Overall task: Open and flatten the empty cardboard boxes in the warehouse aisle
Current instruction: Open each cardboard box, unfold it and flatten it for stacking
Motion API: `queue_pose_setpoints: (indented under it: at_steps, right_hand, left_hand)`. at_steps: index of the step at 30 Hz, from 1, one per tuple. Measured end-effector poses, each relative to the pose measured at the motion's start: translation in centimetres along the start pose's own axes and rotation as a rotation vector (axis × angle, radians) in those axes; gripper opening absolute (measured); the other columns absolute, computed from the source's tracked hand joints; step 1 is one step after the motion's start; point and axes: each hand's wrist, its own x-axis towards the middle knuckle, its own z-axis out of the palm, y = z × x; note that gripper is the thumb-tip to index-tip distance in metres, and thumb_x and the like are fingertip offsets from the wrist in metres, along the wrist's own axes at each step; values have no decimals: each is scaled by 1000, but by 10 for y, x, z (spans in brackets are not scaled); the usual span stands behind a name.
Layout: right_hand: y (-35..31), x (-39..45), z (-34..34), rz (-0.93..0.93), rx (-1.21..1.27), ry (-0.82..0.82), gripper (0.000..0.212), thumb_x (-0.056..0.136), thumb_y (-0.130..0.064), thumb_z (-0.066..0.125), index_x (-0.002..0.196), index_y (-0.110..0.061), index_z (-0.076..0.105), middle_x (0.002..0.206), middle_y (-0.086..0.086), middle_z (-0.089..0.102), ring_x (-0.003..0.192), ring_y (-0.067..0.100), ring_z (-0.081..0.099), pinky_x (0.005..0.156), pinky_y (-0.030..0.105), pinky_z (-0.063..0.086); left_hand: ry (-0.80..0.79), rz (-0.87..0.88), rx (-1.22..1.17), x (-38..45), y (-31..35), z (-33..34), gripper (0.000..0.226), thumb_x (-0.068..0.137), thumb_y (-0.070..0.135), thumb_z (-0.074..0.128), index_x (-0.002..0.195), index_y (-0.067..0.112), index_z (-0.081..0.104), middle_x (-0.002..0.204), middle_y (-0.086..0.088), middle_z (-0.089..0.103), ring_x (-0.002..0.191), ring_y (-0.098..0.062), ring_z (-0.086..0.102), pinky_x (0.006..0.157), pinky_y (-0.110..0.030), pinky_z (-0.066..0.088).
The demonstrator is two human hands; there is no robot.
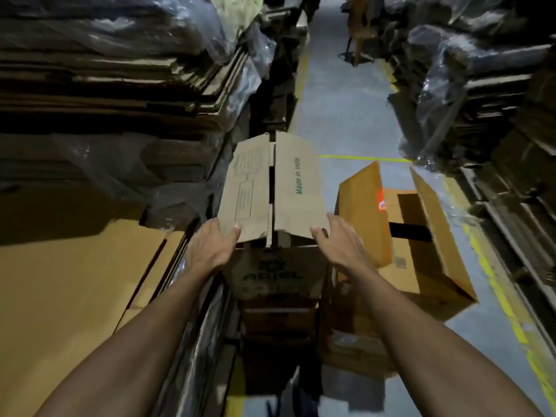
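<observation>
Two closed flaps (272, 188) top the box (275, 266); "Made in India" printed.

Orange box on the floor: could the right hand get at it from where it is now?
Probably yes: the orange box lies open just right of the right hand, nothing between them, though that hand holds the Ariel box.

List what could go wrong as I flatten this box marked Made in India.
1. The box rests high on a stack of cartons; pressing down may tip the stack. 
2. The left hand and right hand hold only its near corners, so it might slip. 
3. The open box on the floor close by could trip you.
</observation>
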Motion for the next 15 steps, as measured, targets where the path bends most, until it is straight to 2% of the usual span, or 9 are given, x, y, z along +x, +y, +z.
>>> queue_pose_setpoints:
  at_steps: [3,6,9,15]
  right_hand:
    - [1,55,-3,-19,3,-14,60,99,-57,38,148,-22,37,150,4,44,138,28,38,108,45,35]
    - [-1,93,1,13,19,-67,52,98,-54,42,140,-22,43,142,7,51,129,30,46,101,44,39]
    - [-3,115,10,39,72,-74,47,93,-56,46,130,-27,44,132,4,57,119,30,53,93,44,44]
    - [-7,133,29,174,272,-69,81,85,-64,53,149,-26,22,141,-2,50,125,31,52,93,44,43]
  left_hand:
    - [-40,-142,-39,39,2,15,69,92,68,33,127,11,52,129,-14,58,111,-34,57,90,-44,48]
    - [-129,-261,-101,66,4,30,86,80,81,27,134,16,46,137,-11,53,118,-34,55,97,-51,47]
    - [-139,-307,-111,84,7,42,82,90,74,36,147,15,30,149,-13,40,129,-36,47,103,-54,41]
    - [-69,-395,-166,110,11,52,86,81,78,48,140,17,34,141,-8,49,122,-35,53,96,-55,46]
